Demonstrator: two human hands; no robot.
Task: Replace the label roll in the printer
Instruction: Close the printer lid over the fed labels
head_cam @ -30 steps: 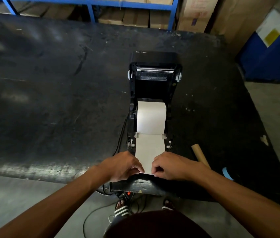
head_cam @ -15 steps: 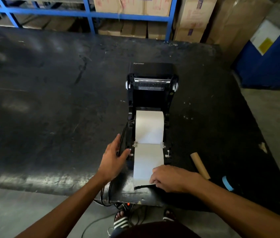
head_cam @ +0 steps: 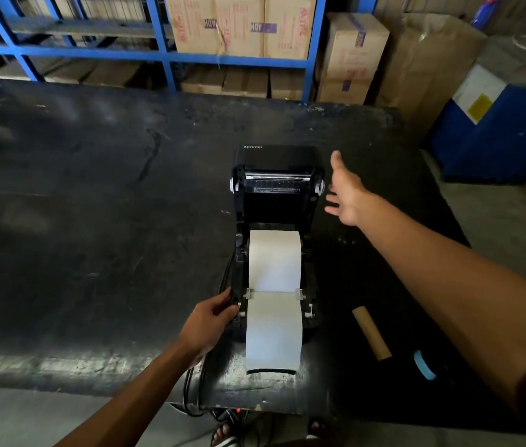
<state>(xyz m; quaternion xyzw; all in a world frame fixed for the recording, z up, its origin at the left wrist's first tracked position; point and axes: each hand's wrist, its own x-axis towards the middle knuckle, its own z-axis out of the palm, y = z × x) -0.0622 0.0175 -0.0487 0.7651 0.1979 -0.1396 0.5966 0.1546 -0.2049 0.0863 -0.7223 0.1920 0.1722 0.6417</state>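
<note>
Both flank the printer (head_cam: pixel 276 195): left hand (head_cam: pixel 206 324) grips its side, right hand (head_cam: pixel 347 195) released.

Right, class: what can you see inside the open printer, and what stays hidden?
A white label roll lies in the printer bay, its paper drawn forward between two guides and out onto the table. The paper covers the roll's core and the bay floor.

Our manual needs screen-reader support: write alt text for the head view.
A black label printer sits open on a table, white label roll loaded. The left hand holds its left side; the open right hand hovers beside the raised lid.
</note>
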